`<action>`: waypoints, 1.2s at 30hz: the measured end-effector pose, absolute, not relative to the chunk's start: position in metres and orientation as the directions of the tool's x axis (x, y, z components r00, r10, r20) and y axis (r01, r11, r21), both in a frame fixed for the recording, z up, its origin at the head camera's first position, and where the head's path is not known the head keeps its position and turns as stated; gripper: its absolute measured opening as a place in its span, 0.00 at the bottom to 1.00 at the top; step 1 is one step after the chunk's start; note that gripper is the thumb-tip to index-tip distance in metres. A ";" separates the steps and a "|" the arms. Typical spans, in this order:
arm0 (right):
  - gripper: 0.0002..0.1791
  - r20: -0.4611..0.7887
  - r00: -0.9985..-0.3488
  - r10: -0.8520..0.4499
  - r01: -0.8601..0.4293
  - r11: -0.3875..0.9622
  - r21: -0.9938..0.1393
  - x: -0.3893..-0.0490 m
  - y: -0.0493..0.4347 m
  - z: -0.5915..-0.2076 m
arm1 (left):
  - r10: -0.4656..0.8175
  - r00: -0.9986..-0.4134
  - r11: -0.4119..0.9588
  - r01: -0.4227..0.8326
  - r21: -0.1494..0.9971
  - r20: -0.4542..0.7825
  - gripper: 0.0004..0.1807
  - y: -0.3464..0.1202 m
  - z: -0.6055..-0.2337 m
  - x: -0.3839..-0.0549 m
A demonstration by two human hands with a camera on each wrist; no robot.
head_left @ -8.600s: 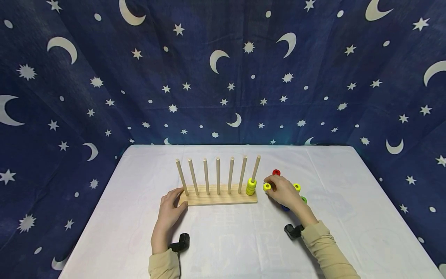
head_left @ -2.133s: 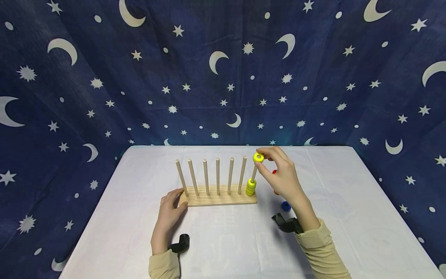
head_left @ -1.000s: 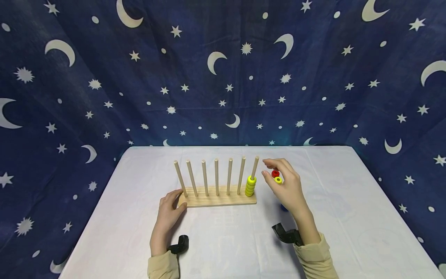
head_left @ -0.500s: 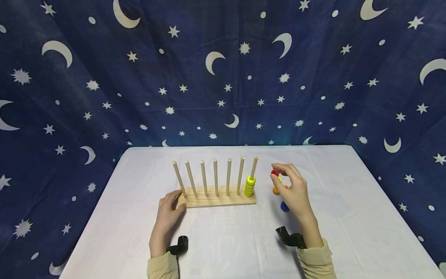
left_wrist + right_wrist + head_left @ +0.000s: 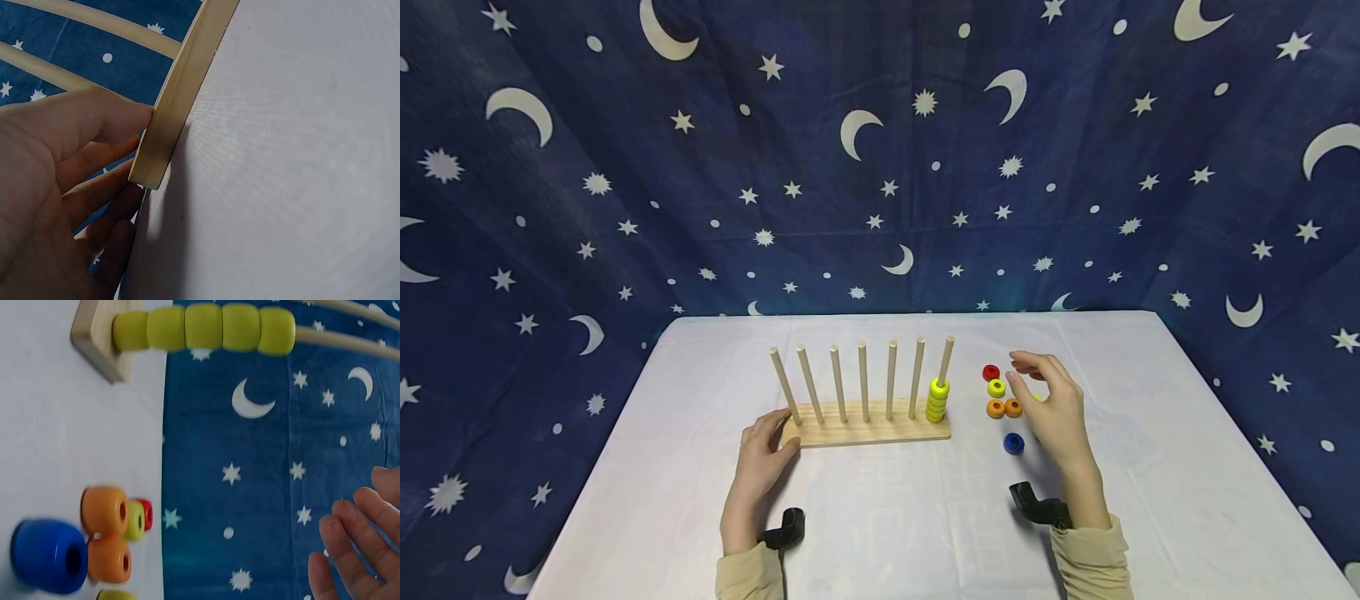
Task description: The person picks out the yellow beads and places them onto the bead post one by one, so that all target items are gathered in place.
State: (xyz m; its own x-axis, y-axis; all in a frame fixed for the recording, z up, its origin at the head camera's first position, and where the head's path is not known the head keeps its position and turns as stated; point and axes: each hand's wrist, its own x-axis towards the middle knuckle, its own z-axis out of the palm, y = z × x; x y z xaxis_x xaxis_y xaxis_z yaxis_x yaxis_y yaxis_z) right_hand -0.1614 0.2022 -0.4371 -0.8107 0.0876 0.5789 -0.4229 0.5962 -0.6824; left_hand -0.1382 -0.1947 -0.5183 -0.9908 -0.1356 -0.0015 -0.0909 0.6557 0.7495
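A wooden peg board (image 5: pixel 865 429) carries a row of several upright pegs. Its rightmost peg holds a stack of several yellow beads (image 5: pixel 937 400), seen side-on in the right wrist view (image 5: pixel 203 327). My left hand (image 5: pixel 757 467) holds the board's left end, thumb against the front edge (image 5: pixel 175 112) in the left wrist view. Over the loose beads my right hand (image 5: pixel 1060 417) hovers with nothing in it, thumb and fingers apart. Near it lie a red bead (image 5: pixel 991 372), a yellow bead (image 5: pixel 996 388), two orange beads (image 5: pixel 996 408) and a blue bead (image 5: pixel 1013 443).
Another yellow bead (image 5: pixel 1037 398) is mostly hidden behind my right hand. A white cloth (image 5: pixel 880 517) covers the table, and a dark blue curtain (image 5: pixel 820 250) with moons and stars rises behind it. Black wrist mounts (image 5: pixel 1037 506) jut inward from both wrists.
The yellow bead my right hand held at the rightmost peg's top now sits on the stack. That hand has let go and moved right over the loose beads. The left hand stays put.
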 end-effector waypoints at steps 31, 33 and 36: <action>0.17 0.313 -0.936 0.162 -0.129 0.669 -0.732 -0.173 0.240 -0.482 | -0.144 -0.989 0.650 -0.105 0.753 -0.013 0.29 -0.195 -0.518 -0.140; 0.17 0.292 -0.941 0.171 -0.107 0.668 -0.737 -0.173 0.241 -0.485 | -0.142 -0.990 0.652 -0.104 0.751 -0.014 0.29 -0.195 -0.518 -0.140; 0.17 0.259 -0.949 0.179 -0.078 0.664 -0.744 -0.175 0.242 -0.489 | -0.140 -0.990 0.654 -0.102 0.750 -0.014 0.29 -0.195 -0.518 -0.140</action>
State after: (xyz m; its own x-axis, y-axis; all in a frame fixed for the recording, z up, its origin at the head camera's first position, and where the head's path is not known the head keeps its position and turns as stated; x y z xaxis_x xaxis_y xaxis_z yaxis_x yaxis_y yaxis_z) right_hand -0.1747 0.2422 -0.4885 -0.9490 0.1793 0.2593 -0.0779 0.6636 -0.7440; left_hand -0.1395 -0.1950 -0.5180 -0.9901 -0.1397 -0.0135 -0.1025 0.6538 0.7497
